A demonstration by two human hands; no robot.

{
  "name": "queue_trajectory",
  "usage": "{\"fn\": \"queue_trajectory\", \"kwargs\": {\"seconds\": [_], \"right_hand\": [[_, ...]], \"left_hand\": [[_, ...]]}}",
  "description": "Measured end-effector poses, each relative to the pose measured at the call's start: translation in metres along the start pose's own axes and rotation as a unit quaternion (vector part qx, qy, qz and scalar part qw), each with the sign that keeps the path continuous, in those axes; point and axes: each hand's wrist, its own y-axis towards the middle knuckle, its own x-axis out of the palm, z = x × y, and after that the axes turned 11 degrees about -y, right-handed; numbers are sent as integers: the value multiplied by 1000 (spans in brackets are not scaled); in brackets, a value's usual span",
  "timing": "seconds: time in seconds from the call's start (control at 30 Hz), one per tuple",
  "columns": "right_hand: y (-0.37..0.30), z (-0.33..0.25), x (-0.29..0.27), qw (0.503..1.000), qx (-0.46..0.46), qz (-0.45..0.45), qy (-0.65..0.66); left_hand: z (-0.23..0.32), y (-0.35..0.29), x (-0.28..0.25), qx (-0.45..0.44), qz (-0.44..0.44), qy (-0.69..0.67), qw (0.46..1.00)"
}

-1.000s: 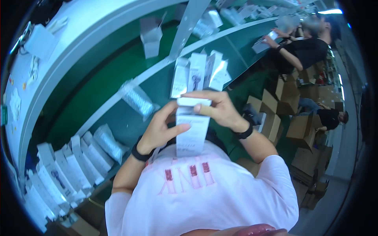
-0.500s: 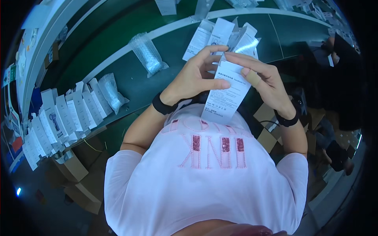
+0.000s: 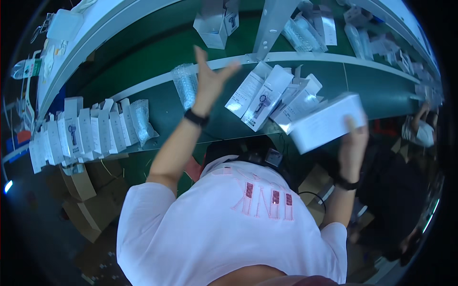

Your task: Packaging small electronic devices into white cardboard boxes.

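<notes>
My right hand (image 3: 355,140) grips one end of a white carton (image 3: 324,121), held tilted above the near right edge of the green bench. The carton is smeared by motion. My left hand (image 3: 210,83) is raised over the bench with thumb and fingers spread, holding nothing. Just beside it lies a bubble-wrapped item (image 3: 185,86). Between my hands several white cartons lie in a slanted pile, one with a fan picture (image 3: 264,100) on its face. The carton in my right hand hangs close to the right end of this pile.
A row of white cartons (image 3: 90,131) stands along the bench's left end, with another bubble-wrapped item (image 3: 141,121) beside it. A metal post (image 3: 272,31) rises behind the pile. Open cartons (image 3: 210,31) stand on the far side. Brown cardboard boxes (image 3: 81,188) lie below left.
My hands have parted. The right one has carried the carton to the right, tipping it sideways; the left has let go of it and moved left and farther away.
</notes>
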Motion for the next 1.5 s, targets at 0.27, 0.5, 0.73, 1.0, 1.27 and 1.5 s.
{"fn": "queue_trajectory", "kwargs": {"seconds": [0.27,0.5,0.73,1.0,1.27,1.5], "right_hand": [[297,155,-191,983,98,148,-48],[297,159,-166,794,-151,242,-537],[88,-78,44,757,-318,-388,-419],[60,-2,9,702,23,-239,-671],[85,123,43,877,-56,-235,-416],[128,74,29,802,-31,-248,-543]], "left_hand": [[-108,155,-29,116,244,189,944],[-76,100,-40,188,233,139,944],[-34,4,-60,-40,-8,472,880],[-102,-15,-58,-74,-70,423,901],[-105,-81,8,-176,-25,303,936],[-94,-55,-11,-24,61,340,938]]}}
